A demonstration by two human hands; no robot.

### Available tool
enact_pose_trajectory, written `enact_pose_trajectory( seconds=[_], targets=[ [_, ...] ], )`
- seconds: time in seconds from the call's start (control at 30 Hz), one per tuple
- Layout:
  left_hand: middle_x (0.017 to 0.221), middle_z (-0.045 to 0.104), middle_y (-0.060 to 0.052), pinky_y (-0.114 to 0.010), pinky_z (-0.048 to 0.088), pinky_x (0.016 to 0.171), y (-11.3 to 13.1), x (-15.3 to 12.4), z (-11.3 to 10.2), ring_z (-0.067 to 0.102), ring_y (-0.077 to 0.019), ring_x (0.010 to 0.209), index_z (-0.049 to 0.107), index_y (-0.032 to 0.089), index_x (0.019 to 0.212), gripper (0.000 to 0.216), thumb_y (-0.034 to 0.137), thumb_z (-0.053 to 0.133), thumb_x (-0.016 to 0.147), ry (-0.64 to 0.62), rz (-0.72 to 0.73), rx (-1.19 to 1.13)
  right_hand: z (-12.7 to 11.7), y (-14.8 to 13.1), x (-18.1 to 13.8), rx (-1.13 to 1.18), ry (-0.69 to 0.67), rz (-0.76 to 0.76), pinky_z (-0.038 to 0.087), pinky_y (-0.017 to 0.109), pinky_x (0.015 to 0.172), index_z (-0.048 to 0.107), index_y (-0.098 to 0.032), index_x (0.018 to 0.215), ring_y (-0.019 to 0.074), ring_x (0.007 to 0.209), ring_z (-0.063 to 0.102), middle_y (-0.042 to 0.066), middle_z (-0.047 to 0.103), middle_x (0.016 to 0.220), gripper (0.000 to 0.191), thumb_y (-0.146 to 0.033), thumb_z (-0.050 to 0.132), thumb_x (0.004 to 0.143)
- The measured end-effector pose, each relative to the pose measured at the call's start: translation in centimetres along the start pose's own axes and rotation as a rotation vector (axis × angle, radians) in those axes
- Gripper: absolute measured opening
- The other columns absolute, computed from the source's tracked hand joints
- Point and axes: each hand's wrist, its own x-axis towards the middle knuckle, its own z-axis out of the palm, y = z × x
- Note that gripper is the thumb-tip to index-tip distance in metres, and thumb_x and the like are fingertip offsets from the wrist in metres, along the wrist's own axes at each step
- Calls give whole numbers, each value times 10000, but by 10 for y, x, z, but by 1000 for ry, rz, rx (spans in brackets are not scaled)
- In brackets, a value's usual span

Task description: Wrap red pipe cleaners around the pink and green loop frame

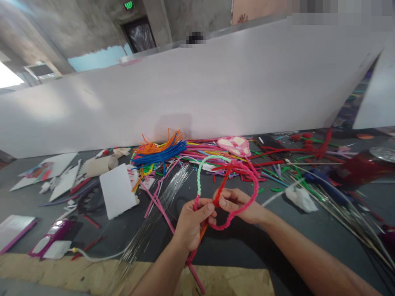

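A twisted chenille stem loop (255, 190), mostly pink with a mint green stretch at its upper left, stands up between my two hands. My left hand (194, 225) pinches the loop's lower left side, where pink and orange lengths run down past the palm. Close beside it, my right hand (236, 204) has thumb and fingers closed on a red chenille stem (222, 184) that rises inside the loop. The fingertips of both hands nearly meet, and they partly hide the joint. Below the left hand a pink strand (196, 277) hangs toward the table's front edge.
A white partition (197, 94) stands behind the table. Before it lie a blue chenille stem bundle (160, 156), a pink heart-shaped piece (230, 143) and a dark phone (271, 147). Left are silver wires (159, 209) and a white card (119, 191); right, a red can (364, 168).
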Motion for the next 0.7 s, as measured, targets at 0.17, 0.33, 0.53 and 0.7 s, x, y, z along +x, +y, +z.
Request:
enact_pose_trajectory(
  seconds=[0.17,0.33,0.53,0.7],
  targets=[
    [499,597,11,-181,410,468,4,4,-1,484,-49,414,642,115,679,209,209,803,585,33,51,-6,3,7,-2,52,37,130,314,188,422,469,-165,625,64,428,387,-61,435,489,438,-550,513,829],
    [463,538,21,-176,383,444,10,0,-3,433,-44,412,562,121,587,235,226,764,648,-93,8,-63,2,12,0,227,6,175,339,174,400,571,-140,741,75,445,492,-11,565,560,401,-527,524,837],
    [515,561,5,-194,419,468,7,-2,-2,451,-47,426,571,105,604,231,213,773,632,-172,-72,-60,4,17,3,366,56,12,496,249,655,657,-144,888,128,703,611,24,645,776,218,-304,710,749],
    [491,565,15,-191,424,469,5,0,0,460,-47,411,567,114,611,266,240,801,597,-120,-54,-10,8,15,3,477,42,-46,534,283,636,664,-154,822,140,664,632,26,651,799,166,-271,731,725]
  ],
)
